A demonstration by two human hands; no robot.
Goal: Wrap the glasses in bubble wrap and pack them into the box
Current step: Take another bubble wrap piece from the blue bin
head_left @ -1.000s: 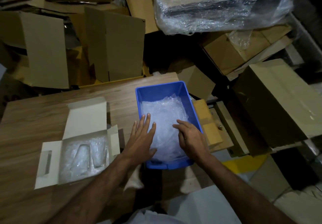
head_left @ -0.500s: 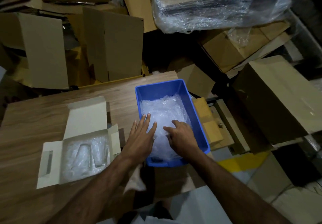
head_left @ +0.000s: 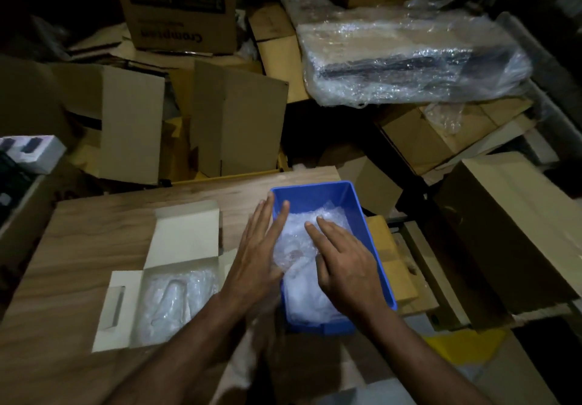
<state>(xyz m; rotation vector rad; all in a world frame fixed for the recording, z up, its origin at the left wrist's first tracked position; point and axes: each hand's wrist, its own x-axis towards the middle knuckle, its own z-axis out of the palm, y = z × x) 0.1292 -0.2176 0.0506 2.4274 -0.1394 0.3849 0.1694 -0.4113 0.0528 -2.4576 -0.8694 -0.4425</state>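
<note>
Smooth blue plastic bin [head_left: 374,234] holding crinkly, glossy bubble wrap [head_left: 318,225] — on a matt wood-grain table [head_left: 104,237], beside 1 matt white card box [head_left: 185,231] — brown corrugated cardboard [head_left: 239,121] behind.

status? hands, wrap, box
Left hand open at the blue bin wall. Right hand flat on bubble wrap. White box open, unobstructed.

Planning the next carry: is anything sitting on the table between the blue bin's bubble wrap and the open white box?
Nothing visible does. Only bare wooden table separates the blue bin from the open white box. The left hand lies over the bin's left rim, the right hand on the bubble wrap.
</note>
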